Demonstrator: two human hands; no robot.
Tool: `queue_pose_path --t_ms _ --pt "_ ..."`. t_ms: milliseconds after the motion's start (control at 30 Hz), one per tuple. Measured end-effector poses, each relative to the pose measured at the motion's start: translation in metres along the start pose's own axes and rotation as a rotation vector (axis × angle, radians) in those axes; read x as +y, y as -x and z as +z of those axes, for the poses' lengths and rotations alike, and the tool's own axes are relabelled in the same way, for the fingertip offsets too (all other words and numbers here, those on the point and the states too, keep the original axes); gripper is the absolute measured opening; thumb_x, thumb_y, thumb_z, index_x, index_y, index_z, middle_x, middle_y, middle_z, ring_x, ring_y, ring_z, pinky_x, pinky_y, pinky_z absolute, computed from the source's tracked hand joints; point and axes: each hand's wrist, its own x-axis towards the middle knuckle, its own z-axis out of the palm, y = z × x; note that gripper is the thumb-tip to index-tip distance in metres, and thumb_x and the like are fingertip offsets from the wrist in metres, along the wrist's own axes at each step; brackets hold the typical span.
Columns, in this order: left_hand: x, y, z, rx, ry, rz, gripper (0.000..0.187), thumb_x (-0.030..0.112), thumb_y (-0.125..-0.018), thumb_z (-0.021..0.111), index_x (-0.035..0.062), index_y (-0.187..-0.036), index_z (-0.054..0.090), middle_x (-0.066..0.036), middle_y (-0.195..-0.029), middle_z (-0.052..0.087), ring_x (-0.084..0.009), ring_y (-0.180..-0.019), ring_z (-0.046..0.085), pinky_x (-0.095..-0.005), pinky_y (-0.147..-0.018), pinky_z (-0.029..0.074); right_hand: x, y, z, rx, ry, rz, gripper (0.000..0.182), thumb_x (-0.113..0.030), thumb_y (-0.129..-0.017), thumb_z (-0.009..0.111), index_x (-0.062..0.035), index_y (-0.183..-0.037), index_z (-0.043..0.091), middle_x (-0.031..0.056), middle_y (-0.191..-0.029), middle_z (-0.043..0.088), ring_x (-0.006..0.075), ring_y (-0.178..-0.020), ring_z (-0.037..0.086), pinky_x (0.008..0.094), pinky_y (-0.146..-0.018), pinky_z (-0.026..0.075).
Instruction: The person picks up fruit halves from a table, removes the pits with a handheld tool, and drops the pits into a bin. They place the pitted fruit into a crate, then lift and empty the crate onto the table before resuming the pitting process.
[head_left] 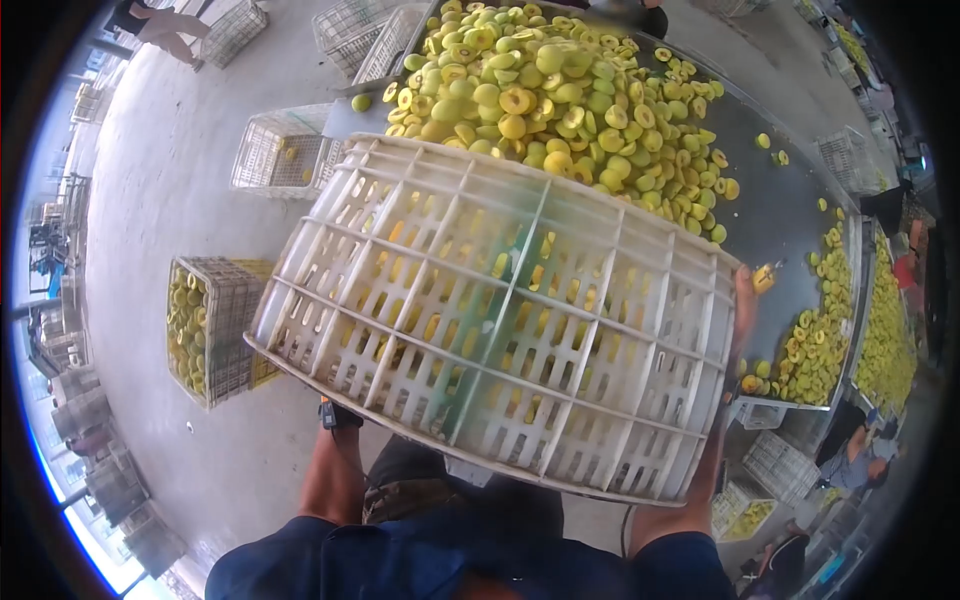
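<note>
A large white plastic crate (590,330) with a green stripe is tilted up in front of me, its ribbed, slotted face toward me. Yellow-green fruit shows through the slots. My right hand (743,310) grips the crate's right edge, fingers wrapped along its side. At the lower left, my left forearm (335,470) runs up to the crate, a dark band at its wrist; the crate hides the left hand's fingers. Beyond the crate's upper edge lies a big heap of halved yellow-green stone fruit (560,90) on a grey metal table (755,215).
A crate filled with fruit (205,330) stands on the floor at left, near another white crate (275,150). More halved fruit (820,340) lies along the table's right side. A person (165,25) is at upper left, another person (855,455) at right.
</note>
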Motion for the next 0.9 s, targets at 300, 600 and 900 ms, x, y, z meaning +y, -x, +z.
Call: queue_pose_path --t_ms 300,600,900 --pt "0.008 -0.022 0.048 -0.051 0.065 -0.04 0.04 0.026 -0.107 0.055 0.004 -0.14 0.062 -0.012 -0.136 0.068 -0.0286 -0.12 0.067 -0.0437 -0.105 0.053 -0.052 -0.022 0.017 0.01 -0.068 0.064 0.055 -0.047 -0.109 0.05 0.0013 -0.126 0.069 0.0163 -0.105 0.076 0.0213 -0.086 0.073 0.0322 -0.072 0.061" --pt "0.013 0.005 0.044 -0.047 0.066 -0.05 0.042 0.027 -0.108 0.054 0.0039 -0.142 0.061 -0.012 -0.138 0.068 -0.0297 -0.122 0.066 -0.0448 -0.107 0.053 -0.056 -0.005 0.004 0.013 -0.079 0.011 0.06 -0.054 -0.105 0.055 -0.0012 -0.132 0.065 0.0203 -0.119 0.072 0.0233 -0.094 0.073 0.0364 -0.074 0.064" --pt "0.04 0.001 0.068 -0.087 0.074 -0.044 0.044 0.028 -0.108 0.054 0.0038 -0.144 0.059 -0.013 -0.139 0.067 -0.0308 -0.124 0.065 -0.046 -0.108 0.052 -0.115 0.015 0.015 0.091 -0.099 -0.046 0.058 -0.056 -0.103 0.055 -0.004 -0.126 0.066 0.0168 -0.112 0.069 0.0212 -0.088 0.07 0.0359 -0.069 0.061"
